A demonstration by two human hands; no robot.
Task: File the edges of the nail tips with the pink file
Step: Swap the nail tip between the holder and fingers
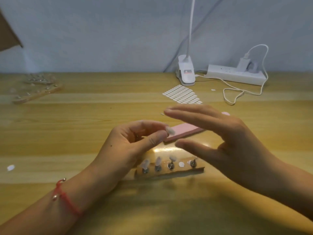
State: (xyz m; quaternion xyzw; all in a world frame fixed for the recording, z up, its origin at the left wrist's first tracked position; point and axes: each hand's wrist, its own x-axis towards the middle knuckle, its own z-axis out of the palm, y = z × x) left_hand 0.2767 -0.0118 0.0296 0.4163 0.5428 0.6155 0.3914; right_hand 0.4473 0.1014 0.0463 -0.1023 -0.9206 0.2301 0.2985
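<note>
We see the left hand [135, 143] at the end of a forearm that lies across the near-left worktop [84, 116], a red bracelet [66, 199] round the wrist. Its palm turns toward the right and its fingers are curled. The thumb and forefinger pinch a pale nail tip [170, 130] at their ends.

The right hand [223, 138] comes from the near right and is held above the worktop, blurred. Its fingers are straight and stretched leftward, and the thumb is spread wide on their near side. It holds nothing.

The pink file [182, 132] lies flat on the worktop, its long axis running from near-left to far-right. Its near-left end points toward the left thumb, and its far-right end is hidden behind the right hand. So the file sits between our two hands, just beyond the left fingertips, and shows through the gap between the right fingers and thumb. We cannot tell whether the right hand touches it. The pinched nail tip overlaps the file's near-left end in our view, but we cannot tell whether they are in contact.

Nearer than the file, a wooden strip [169, 172] lies left to right with metal pegs along it. Three pegs carry mounted tips [158, 161], and the right hand is above the strip's right end.

Farther off on the right lie a sticker sheet [183, 96] of white ovals, a clip lamp [186, 72] and a power strip [235, 74] with a white cable [233, 89]. A second wooden strip [37, 92] lies at the far left, blurred.
</note>
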